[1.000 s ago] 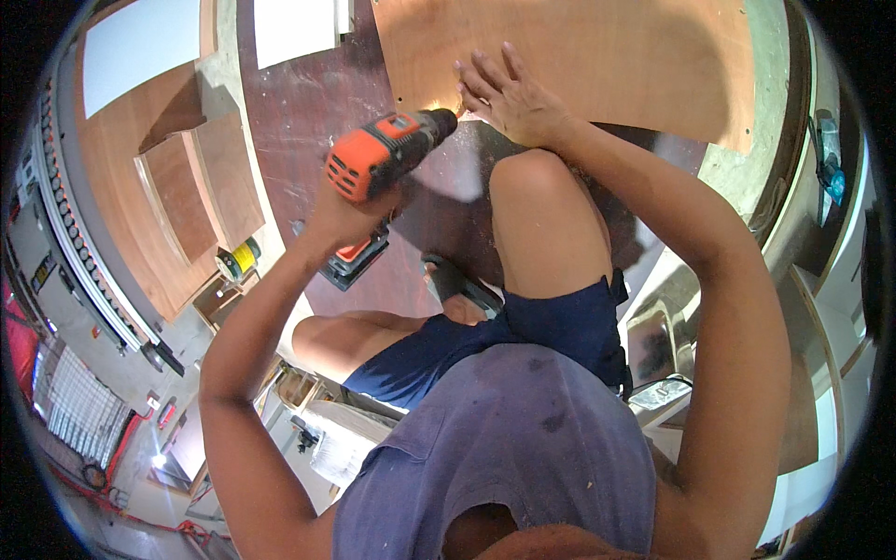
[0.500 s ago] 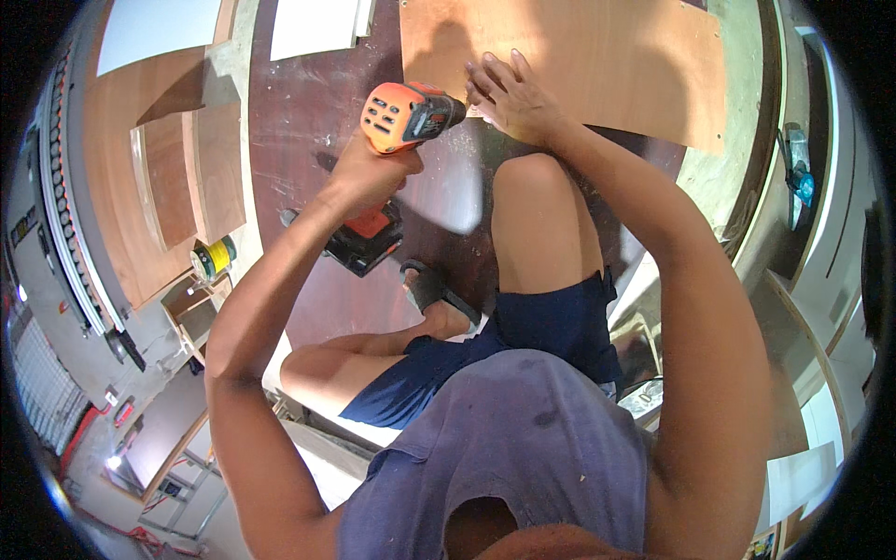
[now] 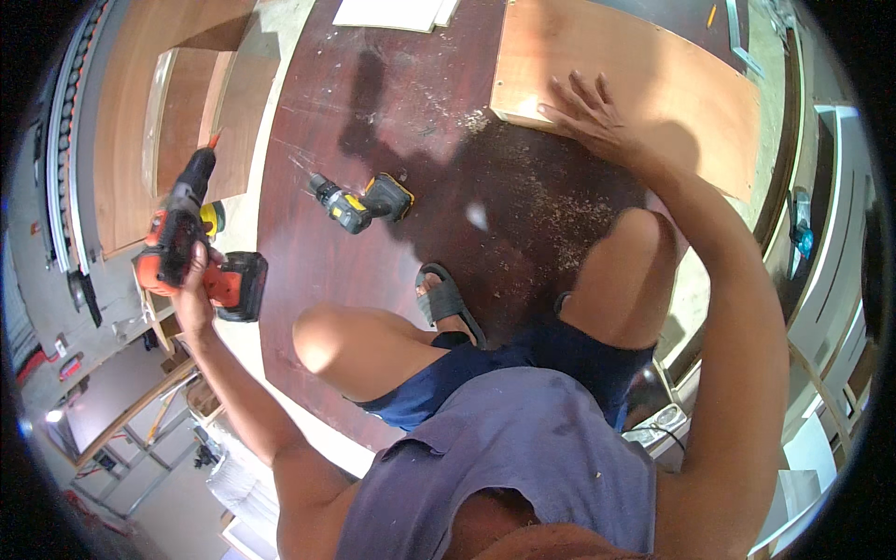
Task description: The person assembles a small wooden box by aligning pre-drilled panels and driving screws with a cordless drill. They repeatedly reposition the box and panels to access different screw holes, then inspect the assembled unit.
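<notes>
Out on the left, my left hand [image 3: 194, 291] grips an orange-and-black cordless drill [image 3: 172, 245] by its handle. A pointed bit sticks up from its chuck, with nothing touching the tip. My right hand [image 3: 599, 129] lies with fingers spread on the top of a light plywood box or panel [image 3: 672, 89], close to its near left corner. Small screw holes show along the panel's edge. On the dark red board between my hands, a yellow-and-black cordless drill [image 3: 347, 209] rests on its side.
Wood shavings [image 3: 588, 210] are scattered over the dark red board [image 3: 308, 271]. White panels [image 3: 387, 11] lie at the far edge, and a wooden frame piece [image 3: 187, 121] stands at the left. A yellow tape roll [image 3: 217, 217] sits behind the held drill. My sandalled foot [image 3: 443, 299] is on the board.
My left hand has swung the orange drill away from the panel's corner, out to the left. The yellow-and-black drill has come into full view. My right hand stays on the panel.
</notes>
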{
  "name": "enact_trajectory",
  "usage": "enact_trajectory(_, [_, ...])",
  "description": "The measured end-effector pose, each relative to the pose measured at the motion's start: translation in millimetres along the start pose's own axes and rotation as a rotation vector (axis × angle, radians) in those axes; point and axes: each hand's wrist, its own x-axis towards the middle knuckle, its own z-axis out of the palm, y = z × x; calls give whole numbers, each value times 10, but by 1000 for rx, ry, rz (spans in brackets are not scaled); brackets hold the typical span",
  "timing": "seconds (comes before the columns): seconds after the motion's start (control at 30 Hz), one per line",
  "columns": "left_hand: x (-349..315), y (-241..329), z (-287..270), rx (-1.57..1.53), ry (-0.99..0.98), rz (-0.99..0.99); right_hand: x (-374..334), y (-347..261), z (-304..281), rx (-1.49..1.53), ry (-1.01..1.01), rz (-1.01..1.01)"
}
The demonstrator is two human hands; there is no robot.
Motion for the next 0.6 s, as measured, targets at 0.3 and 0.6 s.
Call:
enact_trajectory(0.3, [123, -3238, 700, -180, 423, 147, 958, -1468, 400, 281, -552, -308])
enact_trajectory(0.6, [8, -4368, 1231, -154, 615, 92, 2201, -1706, 1556, 182, -304, 240])
